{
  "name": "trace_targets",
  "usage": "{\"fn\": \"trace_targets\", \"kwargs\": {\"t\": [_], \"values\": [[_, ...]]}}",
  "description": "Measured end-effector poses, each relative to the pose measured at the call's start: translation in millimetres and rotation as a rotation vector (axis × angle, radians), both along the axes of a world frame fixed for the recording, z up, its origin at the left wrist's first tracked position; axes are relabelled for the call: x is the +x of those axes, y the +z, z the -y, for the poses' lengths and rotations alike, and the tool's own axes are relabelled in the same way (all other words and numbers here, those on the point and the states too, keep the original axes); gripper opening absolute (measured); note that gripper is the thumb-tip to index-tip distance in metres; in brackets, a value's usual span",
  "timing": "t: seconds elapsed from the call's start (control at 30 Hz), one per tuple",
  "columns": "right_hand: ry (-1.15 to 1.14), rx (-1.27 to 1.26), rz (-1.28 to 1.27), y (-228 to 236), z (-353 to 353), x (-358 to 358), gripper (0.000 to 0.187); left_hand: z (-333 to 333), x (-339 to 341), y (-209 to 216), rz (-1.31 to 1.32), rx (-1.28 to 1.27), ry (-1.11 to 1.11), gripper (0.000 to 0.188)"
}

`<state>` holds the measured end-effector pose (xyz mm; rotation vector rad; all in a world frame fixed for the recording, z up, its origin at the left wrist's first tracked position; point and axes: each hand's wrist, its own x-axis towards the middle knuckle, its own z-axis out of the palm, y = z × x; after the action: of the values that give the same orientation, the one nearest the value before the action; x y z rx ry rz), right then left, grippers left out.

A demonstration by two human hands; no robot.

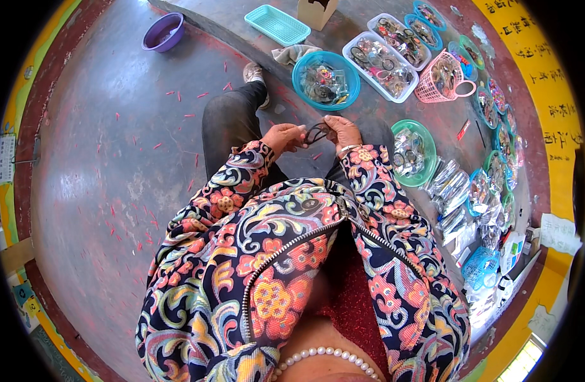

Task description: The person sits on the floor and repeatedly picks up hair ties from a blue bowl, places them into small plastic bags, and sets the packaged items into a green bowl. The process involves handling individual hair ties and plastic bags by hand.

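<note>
Both my hands meet in front of my lap, above the floor. Between them is a thin black hair tie [314, 134], looped and stretched a little. My left hand [283, 138] pinches its left side with thumb and fingers. The right side is gripped by my right hand [345, 132], which has a bracelet at the wrist. Just beyond the hands stands a round blue basin [297, 83] filled with small packaged items. To the right of my right hand sits a green basin [430, 145] with dark loops and clear packets in it.
A purple basin [154, 33] stands far left, and a turquoise basket [277, 25] at the back. White trays [401, 97] of loops and a pink basket [430, 95] are back right. Silver packets [450, 181] lie along the right. Red scraps [197, 161] litter the floor.
</note>
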<state>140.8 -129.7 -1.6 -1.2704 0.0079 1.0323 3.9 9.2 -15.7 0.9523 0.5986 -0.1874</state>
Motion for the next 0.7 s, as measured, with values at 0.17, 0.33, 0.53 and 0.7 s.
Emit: {"fn": "trace_targets", "kwargs": {"t": [0.17,0.33,0.53,0.7], "values": [[-0.051,-0.043,0.047,-2,2,1,0.017,9,3,22,-0.002,0.044,-0.029,0.027],[0.134,-0.14,0.296,4,4,3,0.023,5,0,17,0.006,0.019,0.094,0.024],[0.395,-0.152,0.378,50,24,19,0.022,4,2,4,0.144,0.001,0.062,0.022],[0.112,-0.179,0.493,92,68,50,0.024,4,2,10,0.068,-0.001,0.072,0.026]]}}
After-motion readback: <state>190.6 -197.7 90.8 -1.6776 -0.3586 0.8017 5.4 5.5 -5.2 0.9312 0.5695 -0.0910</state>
